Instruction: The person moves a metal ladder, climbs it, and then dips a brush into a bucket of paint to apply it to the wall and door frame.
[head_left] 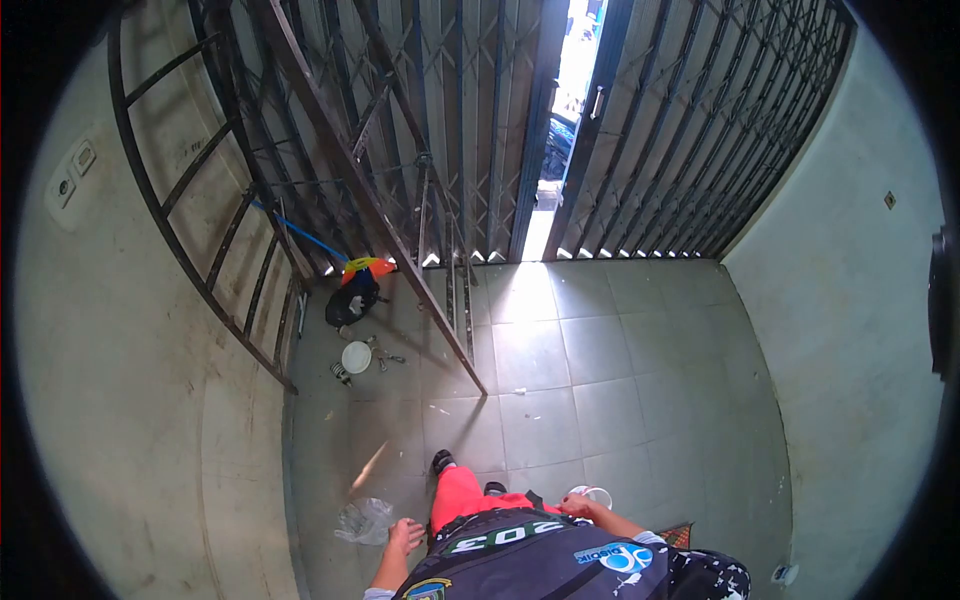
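My left hand hangs at my left side with its fingers apart and nothing visible in them. Just left of it a crumpled clear plastic bag lies on the floor. My right hand is by my right thigh, fingers bent at the edge of a white round container. Only the rim of that container shows; the hand and my body cover the rest.
A metal ladder-like frame leans ahead, one foot on the tiled floor. Another barred frame stands along the left wall. A folding metal gate is slightly parted. A white lid, metal pieces and a black bag lie left.
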